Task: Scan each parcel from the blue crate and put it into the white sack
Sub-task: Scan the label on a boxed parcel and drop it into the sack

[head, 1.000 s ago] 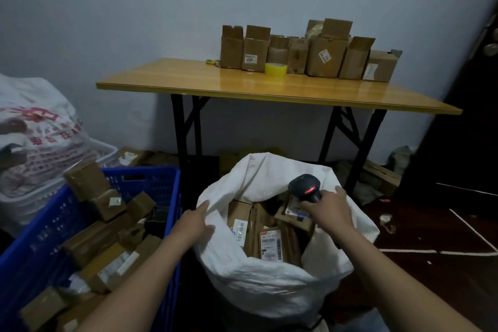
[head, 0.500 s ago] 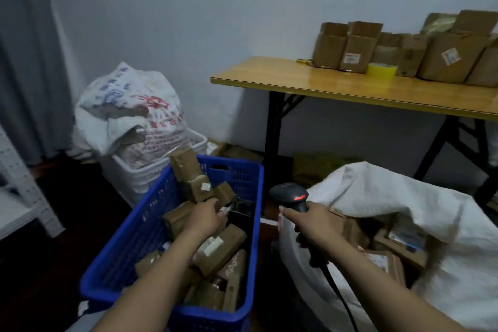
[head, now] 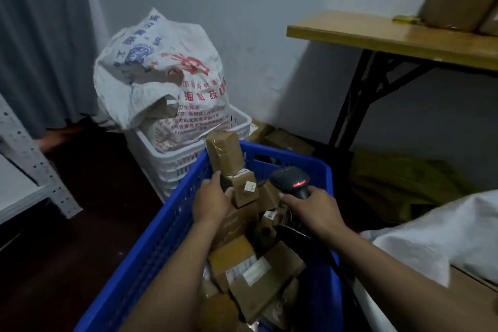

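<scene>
The blue crate [head: 172, 226] stands in front of me, filled with several brown cardboard parcels. My left hand [head: 211, 202] grips a small brown parcel [head: 244, 189] with a white sticker, near the crate's far end. A taller taped parcel [head: 225, 154] stands just behind it. My right hand [head: 314, 210] holds a black barcode scanner [head: 292, 182] with a red light glowing, over the crate's right side. The white sack [head: 436, 242] shows only its rim at the lower right.
A white basket [head: 188, 162] holding a printed white bag [head: 161, 75] stands behind the crate. A wooden table [head: 390, 40] with cardboard boxes is at the upper right. A grey metal shelf [head: 24, 175] is at the left, with a curtain behind it.
My view has swung left from the sack to the crate. My left hand left the sack's rim and took hold of a small parcel; my right hand brought the scanner over the crate.
</scene>
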